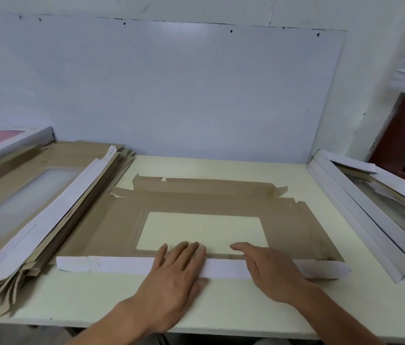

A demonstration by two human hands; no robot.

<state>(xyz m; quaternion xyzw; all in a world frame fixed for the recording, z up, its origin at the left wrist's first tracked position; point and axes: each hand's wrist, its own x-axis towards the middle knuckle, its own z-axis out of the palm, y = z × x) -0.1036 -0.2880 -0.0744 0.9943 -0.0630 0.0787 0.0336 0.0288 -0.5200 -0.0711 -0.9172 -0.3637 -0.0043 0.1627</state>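
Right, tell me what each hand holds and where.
Nothing is gripped: the left hand and right hand lie flat, pressing the white flap along the near edge of the cardboard blank.

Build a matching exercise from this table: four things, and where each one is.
Things:
1. cardboard blank
2. left hand
3. brown stack
4. white folded pile

Places:
A. right side of the table
B. pressing the white flap
C. left side of the table
D. middle of the table

Pairs: 1-D, 2-B, 3-C, 4-A.
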